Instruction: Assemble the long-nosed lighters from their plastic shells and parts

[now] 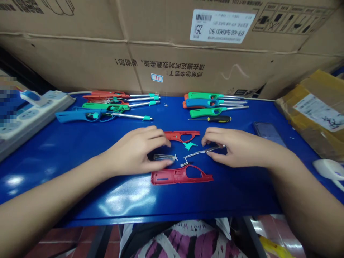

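Observation:
My left hand (142, 148) is curved with thumb and fingers apart beside a clear fuel tank (163, 157), the thumb close to its lower edge. My right hand (231, 145) is also open, its thumb and fingers apart on either side of a thin metal rod with white wires (200, 152). Between the hands lies a small teal trigger (190, 145). One red lighter shell half (181, 136) lies behind, partly hidden by my left fingers. Another red shell half (174, 176) lies in front, inner side up.
Several long-necked lighters (107, 113) lie at the back left, and more lighters (205, 104) at the back right. A screwdriver (219, 119), a phone (268, 132), a power strip (29, 114) and a taped carton (311, 111) surround the workspace. Cardboard (94, 57) stands behind.

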Motion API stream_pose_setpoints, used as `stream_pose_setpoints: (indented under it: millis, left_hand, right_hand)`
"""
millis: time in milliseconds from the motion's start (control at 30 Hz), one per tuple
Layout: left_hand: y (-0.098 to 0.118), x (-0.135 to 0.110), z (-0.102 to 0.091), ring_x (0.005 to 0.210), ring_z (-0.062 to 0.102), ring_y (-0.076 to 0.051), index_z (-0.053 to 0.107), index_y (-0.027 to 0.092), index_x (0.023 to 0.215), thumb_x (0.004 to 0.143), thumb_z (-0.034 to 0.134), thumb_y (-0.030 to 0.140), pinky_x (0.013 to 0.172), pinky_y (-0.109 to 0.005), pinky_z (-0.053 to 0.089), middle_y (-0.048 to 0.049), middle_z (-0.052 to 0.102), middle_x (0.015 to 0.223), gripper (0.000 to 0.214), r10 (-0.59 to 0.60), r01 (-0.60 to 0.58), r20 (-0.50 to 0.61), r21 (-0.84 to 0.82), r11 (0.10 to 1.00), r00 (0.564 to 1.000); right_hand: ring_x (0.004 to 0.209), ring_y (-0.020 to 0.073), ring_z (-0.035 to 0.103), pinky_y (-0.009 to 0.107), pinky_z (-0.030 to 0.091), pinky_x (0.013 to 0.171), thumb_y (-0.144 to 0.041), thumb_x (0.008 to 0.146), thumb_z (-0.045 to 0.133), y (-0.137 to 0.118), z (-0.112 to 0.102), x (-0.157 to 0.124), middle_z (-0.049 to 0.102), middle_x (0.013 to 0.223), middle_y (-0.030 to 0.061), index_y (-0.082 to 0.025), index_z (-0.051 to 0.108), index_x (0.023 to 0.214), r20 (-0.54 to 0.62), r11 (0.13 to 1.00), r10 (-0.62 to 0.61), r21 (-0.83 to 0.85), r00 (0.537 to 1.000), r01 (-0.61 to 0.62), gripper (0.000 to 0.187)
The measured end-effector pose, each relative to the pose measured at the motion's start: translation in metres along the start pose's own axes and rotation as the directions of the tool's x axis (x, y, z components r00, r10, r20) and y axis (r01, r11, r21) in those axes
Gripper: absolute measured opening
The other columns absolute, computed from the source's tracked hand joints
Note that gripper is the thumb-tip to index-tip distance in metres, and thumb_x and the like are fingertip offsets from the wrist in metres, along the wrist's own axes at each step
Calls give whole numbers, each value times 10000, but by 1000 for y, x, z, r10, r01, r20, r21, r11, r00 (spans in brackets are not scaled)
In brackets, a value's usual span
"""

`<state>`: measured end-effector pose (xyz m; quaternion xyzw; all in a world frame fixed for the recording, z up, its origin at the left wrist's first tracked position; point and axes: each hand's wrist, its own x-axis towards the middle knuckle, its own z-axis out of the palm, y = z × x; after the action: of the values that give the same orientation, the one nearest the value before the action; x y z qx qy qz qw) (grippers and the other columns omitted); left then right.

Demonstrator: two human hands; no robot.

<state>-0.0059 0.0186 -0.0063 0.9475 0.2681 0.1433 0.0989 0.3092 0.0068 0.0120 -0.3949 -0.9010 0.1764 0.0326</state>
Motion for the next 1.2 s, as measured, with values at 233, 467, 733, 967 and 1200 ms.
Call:
stream_pose_setpoints:
  millis: [233,467,733,967,1200]
  left_hand:
    - [9,-3,-1,913,636,-216,614,202,1075,849,701,528,793,-338,486,-56,681,1043,406,127,-124,95,-37,992,987]
    - [15,-6,-1,707,577,-173,631,195,867,986,554,343,629,-307,420,-26,636,800,205,204,-210,136,26,977,969]
    - [3,-5,-1,718,607,-179,657,202,933,992,556,379,656,-299,432,-25,664,807,211,147,-151,124,22,988,981]
    - [-7,-5,-2,705,618,-167,663,207,956,963,596,380,647,-284,430,-14,680,841,185,86,-88,120,9,996,989]
    - [-1,-4,-2,781,663,-193,665,211,1032,993,544,430,701,-315,480,-27,693,909,253,92,-96,104,31,995,990]
  right_hand:
    - [788,185,603,311,443,670,-219,920,554,-1,4,-4,654,960,43,-227,593,963,32,998,65,-11,997,-65,58]
    - [781,182,583,314,408,668,-225,924,580,-10,3,-5,660,913,16,-230,550,914,-96,991,73,-106,993,-83,32]
    - [703,136,514,271,399,634,-264,901,644,0,5,-4,633,841,-2,-221,584,877,-88,988,-15,150,996,28,78]
    - [785,134,587,258,421,677,-227,879,644,-2,3,-10,683,917,-1,-222,621,898,89,980,-17,199,996,-1,30]
    - [833,135,620,257,436,719,-218,900,614,-4,1,-11,694,942,-5,-221,669,918,126,984,-9,178,992,-14,58]
